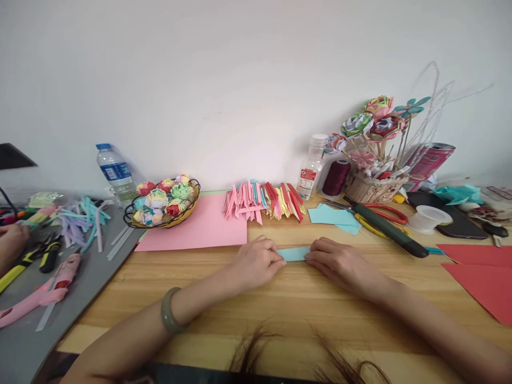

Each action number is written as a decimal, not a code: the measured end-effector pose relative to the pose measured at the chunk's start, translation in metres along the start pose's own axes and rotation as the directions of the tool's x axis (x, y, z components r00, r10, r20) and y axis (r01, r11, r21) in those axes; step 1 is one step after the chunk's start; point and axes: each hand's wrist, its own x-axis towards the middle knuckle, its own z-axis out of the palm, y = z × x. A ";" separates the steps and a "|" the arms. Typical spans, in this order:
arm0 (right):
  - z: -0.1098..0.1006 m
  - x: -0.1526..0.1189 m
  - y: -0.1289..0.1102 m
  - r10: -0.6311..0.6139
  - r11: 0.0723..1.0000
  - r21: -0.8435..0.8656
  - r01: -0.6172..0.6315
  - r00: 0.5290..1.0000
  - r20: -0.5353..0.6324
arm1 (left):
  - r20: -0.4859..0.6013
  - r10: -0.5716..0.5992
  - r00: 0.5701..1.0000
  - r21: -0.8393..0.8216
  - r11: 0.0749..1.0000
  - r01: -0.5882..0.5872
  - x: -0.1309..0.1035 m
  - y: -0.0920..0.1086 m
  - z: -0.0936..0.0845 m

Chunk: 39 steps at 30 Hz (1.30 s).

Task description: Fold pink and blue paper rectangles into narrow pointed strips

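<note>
A narrow light-blue paper strip [294, 254] lies across the middle of the wooden table, between my hands. My left hand [258, 261] pinches its left end, fingertips pressed together. At the right end, my right hand [342, 265] has its fingers closed on the paper. My fingers cover both ends of the strip. Just behind my right hand lie more light-blue paper pieces [334, 216]. A row of folded pink, red and yellow paper pieces [250, 200] stands behind my left hand.
Pink sheets [200, 226] lie under a basket [188, 212] of paper flowers. Green-handled scissors or cutter [388, 229], a thread spool [336, 177] and bottles [308, 173] stand or lie behind. Red paper [484, 280] is at right. Another person's hand [12, 242] is far left, near a glue gun [52, 290].
</note>
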 end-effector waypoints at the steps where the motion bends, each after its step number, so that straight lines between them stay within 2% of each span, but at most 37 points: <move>1: 0.001 0.001 0.000 0.012 1.000 0.006 -0.012 1.000 0.002 | 0.005 -0.042 0.999 -0.040 0.998 0.042 0.002 -0.001 -0.001; 7: 0.009 0.011 0.013 0.176 0.978 0.109 -0.178 0.984 0.025 | 0.049 -0.234 0.971 -0.173 0.956 0.239 0.011 -0.005 -0.003; 12: 0.013 0.017 0.019 0.340 0.916 0.202 -0.346 0.938 0.064 | 0.103 -0.361 0.927 -0.197 0.906 0.375 0.016 -0.003 -0.004; 15: 0.013 0.017 0.016 0.381 0.886 0.254 -0.387 0.921 0.076 | 0.107 -0.405 0.908 -0.199 0.886 0.418 0.019 -0.002 -0.004; 19: 0.015 0.015 0.014 0.408 0.862 0.297 -0.411 0.910 0.074 | 0.066 -0.432 0.899 -0.189 0.880 0.437 0.022 -0.005 -0.001; 26: 0.017 0.016 0.010 0.441 0.854 0.277 -0.440 0.895 0.063 | 0.054 -0.409 0.911 -0.131 0.901 0.413 0.023 -0.006 0.004; 32: 0.017 0.016 0.007 0.429 0.869 0.253 -0.425 0.902 0.039 | 0.027 -0.383 0.923 -0.092 0.919 0.384 0.019 -0.003 0.002; 39: 0.020 0.015 0.005 0.421 0.884 0.219 -0.413 0.907 0.012 | 0.043 -0.364 0.930 -0.048 0.929 0.366 0.015 -0.001 0.003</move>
